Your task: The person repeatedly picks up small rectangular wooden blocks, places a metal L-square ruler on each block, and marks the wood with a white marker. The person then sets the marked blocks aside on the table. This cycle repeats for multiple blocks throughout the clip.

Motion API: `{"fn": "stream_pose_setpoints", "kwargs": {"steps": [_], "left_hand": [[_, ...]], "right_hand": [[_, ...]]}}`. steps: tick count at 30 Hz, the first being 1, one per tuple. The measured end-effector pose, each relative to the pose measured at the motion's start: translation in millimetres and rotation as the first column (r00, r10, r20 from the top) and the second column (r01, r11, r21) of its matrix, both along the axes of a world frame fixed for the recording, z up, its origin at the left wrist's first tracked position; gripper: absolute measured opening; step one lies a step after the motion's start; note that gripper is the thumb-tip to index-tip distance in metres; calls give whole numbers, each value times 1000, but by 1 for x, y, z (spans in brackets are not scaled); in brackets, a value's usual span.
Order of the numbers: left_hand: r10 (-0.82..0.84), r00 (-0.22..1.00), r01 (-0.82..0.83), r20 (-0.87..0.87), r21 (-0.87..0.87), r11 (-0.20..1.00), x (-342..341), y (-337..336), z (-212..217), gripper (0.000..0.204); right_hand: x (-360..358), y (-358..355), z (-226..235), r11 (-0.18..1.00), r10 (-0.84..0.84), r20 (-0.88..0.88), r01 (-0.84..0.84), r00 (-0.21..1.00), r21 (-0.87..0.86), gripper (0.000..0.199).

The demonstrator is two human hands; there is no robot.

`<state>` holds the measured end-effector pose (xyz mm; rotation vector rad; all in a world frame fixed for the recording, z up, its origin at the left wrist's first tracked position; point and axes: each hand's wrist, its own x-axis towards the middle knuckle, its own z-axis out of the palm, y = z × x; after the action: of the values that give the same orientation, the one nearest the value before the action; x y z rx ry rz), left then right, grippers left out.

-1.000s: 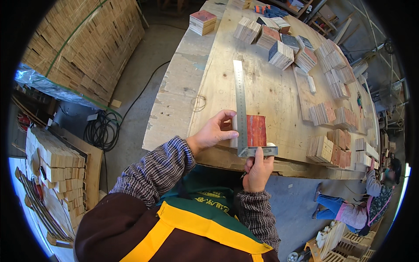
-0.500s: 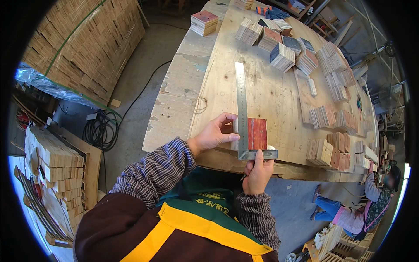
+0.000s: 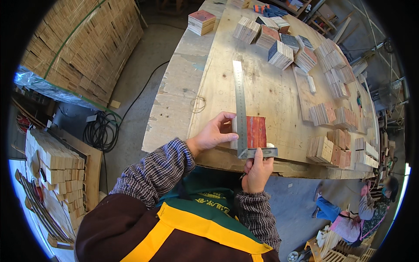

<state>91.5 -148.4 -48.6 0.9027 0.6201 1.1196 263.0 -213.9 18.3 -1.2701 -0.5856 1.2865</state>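
Observation:
A metal try square lies with its long ruled blade along the left side of a red-topped plywood block. The square's thick stock runs along the block's near side. My right hand grips that stock, thumb on top and fingers curled beneath. At the block's left side is my left hand, its thumb and fingers closed on the block's pale edge beside the blade. Both hands are at the near edge of the wooden table.
Several plywood blocks with red or dark faces stand on the table's far and right parts. A single block sits far left. Wrapped stacks and a coiled black cable are to the left. Another person is at lower right.
My hands, the square and the block keep nearly the same places, with the view shifting slightly. The other person at the right has drawn an arm back from the table.

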Motion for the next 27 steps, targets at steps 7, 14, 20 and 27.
{"fn": "stream_pose_setpoints", "kwargs": {"steps": [7, 14, 20, 27], "left_hand": [[13, 995, 3, -102, 155, 988, -5, 0, 3, 85], [254, 775, 22, -579, 426, 904, -3, -9, 19, 111], [533, 694, 74, -484, 784, 616, 6, -32, 16, 82], [743, 588, 170, -320, 947, 273, 23, -59, -7, 47]], "right_hand": [[0, 0, 3, 1000, 9, -29, -9, 1000, 9, 28], [35, -6, 10, 987, -120, -251, 141, 961, 71, 12], [76, -16, 8, 974, -165, -273, 199, 948, 104, 13], [101, -31, -8, 963, -255, -243, 268, 936, 21, 14]]}}
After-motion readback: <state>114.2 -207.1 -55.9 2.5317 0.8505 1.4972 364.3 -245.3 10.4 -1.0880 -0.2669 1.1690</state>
